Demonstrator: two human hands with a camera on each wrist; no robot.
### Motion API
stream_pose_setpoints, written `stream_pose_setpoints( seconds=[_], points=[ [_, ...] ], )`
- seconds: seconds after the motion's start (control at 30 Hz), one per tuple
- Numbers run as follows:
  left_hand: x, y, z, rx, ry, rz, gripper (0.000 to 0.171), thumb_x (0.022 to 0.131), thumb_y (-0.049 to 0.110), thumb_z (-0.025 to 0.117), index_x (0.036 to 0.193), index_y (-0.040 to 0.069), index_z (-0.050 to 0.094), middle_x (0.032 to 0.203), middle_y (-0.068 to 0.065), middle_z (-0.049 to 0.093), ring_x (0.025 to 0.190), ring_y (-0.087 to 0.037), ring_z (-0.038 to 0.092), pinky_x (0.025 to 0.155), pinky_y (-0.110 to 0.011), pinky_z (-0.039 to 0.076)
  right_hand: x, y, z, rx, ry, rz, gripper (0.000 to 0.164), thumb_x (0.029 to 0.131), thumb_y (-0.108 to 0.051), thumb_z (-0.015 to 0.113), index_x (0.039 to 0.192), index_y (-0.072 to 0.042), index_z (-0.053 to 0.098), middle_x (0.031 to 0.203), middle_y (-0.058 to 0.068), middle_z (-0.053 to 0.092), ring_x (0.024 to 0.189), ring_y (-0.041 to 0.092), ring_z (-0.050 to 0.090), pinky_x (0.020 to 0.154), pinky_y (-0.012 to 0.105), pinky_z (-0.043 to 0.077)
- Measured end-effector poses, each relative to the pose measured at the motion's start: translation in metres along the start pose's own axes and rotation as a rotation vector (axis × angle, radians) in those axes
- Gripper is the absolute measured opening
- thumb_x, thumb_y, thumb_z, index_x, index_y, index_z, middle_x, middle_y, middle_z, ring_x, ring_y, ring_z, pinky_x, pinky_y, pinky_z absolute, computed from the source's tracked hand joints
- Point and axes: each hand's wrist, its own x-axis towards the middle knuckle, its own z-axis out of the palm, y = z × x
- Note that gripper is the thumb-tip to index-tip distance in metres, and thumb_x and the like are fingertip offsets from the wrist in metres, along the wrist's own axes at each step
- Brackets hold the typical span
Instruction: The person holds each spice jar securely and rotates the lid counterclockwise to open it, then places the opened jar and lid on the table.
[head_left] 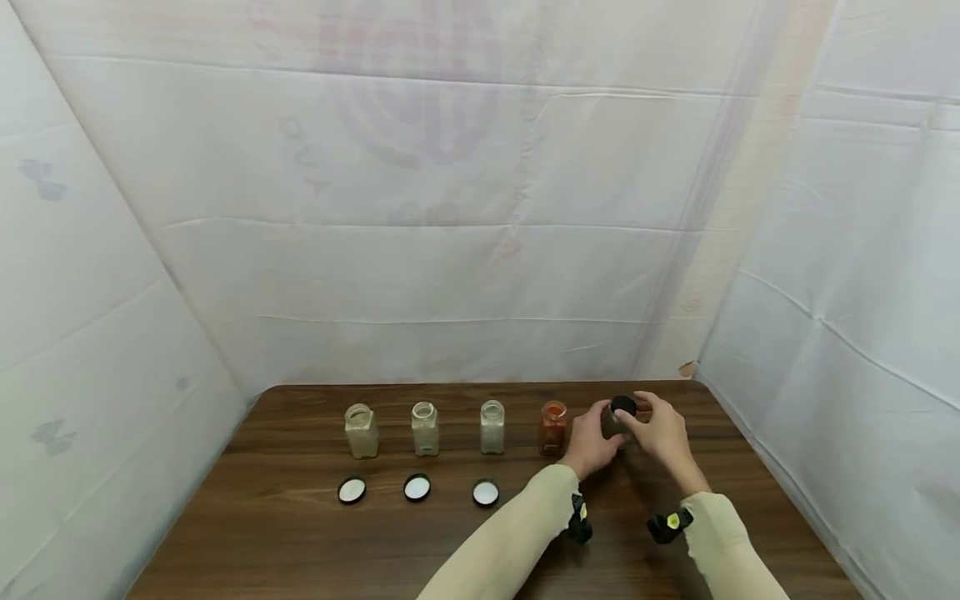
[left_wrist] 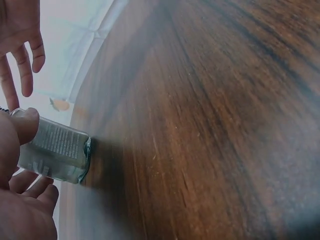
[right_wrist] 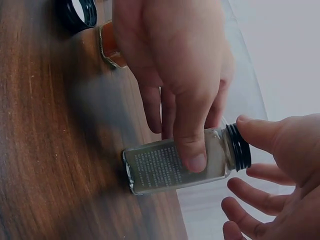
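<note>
At the right of the row, a glass spice jar [right_wrist: 162, 167] with printed text stands between both hands. My left hand [head_left: 590, 442] grips its body, thumb across one flat side and fingers on the other. The jar's ribbed black lid [right_wrist: 238, 147] is on its neck. My right hand [head_left: 663, 433] pinches this lid with thumb and forefinger, the other fingers spread loosely. In the left wrist view the lid is mostly hidden behind the left thumb. Just left of my left hand stands an uncapped jar of orange-red powder [head_left: 553, 429].
Further left stand three uncapped jars with pale contents: one jar [head_left: 492, 427], another jar [head_left: 425, 429] and the leftmost jar [head_left: 362, 432]. Before them lie black lids, white liners up: a lid [head_left: 486, 492], a second lid [head_left: 417, 487] and a third lid [head_left: 352, 490]. White sheeting [head_left: 450, 275] surrounds the wooden table [head_left: 300, 542].
</note>
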Motion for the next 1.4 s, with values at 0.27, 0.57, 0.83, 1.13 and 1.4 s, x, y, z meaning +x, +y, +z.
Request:
stream_pose_setpoints(
  seconds=[0.27,0.57,0.83,1.13,1.4],
  points=[
    [0.004,0.001,0.000,-0.009,0.020,-0.041,0.052,0.094,0.022,0.078,0.141,0.012,0.059,0.134,-0.009,0.066,0.127,-0.026,0.059,0.102,-0.040,0.052,0.000,-0.002,0.004,0.033,0.039,0.018,0.058,0.098,-0.028,0.073,0.140,0.008,0.056,0.127,0.032,0.064,0.113,0.050,0.061,0.095,0.063,0.048],
    [0.002,-0.001,-0.002,-0.008,0.037,-0.036,0.043,0.093,0.020,0.079,0.132,0.011,0.065,0.123,-0.007,0.071,0.115,-0.020,0.066,0.093,-0.033,0.055,0.001,-0.002,0.010,0.060,0.105,0.042,0.056,0.095,-0.029,0.076,0.136,0.006,0.061,0.121,0.028,0.067,0.093,0.041,0.067,0.084,0.058,0.052],
    [-0.001,0.000,-0.002,-0.054,0.022,-0.025,0.040,0.096,0.019,0.076,0.133,0.012,0.064,0.125,-0.007,0.070,0.114,-0.020,0.067,0.091,-0.034,0.056,-0.001,-0.001,0.012,0.065,0.125,0.076,0.052,0.093,-0.028,0.078,0.130,0.007,0.064,0.121,0.030,0.064,0.107,0.049,0.060,0.092,0.062,0.047],
    [0.002,-0.004,-0.001,0.001,0.047,0.051,0.039,0.094,0.019,0.077,0.130,0.009,0.067,0.119,-0.007,0.073,0.106,-0.016,0.070,0.087,-0.027,0.056,-0.001,-0.002,0.013,0.070,0.131,0.087,0.050,0.094,-0.027,0.077,0.130,0.007,0.064,0.122,0.030,0.064,0.111,0.050,0.058,0.094,0.062,0.046],
    [0.004,-0.010,0.001,0.019,0.050,0.067,0.041,0.094,0.022,0.077,0.132,0.011,0.067,0.121,-0.006,0.073,0.109,-0.017,0.069,0.090,-0.027,0.056,0.000,0.000,0.017,0.072,0.156,0.054,0.046,0.095,-0.023,0.076,0.128,0.007,0.065,0.121,0.030,0.062,0.108,0.047,0.059,0.091,0.057,0.047]
  ],
)
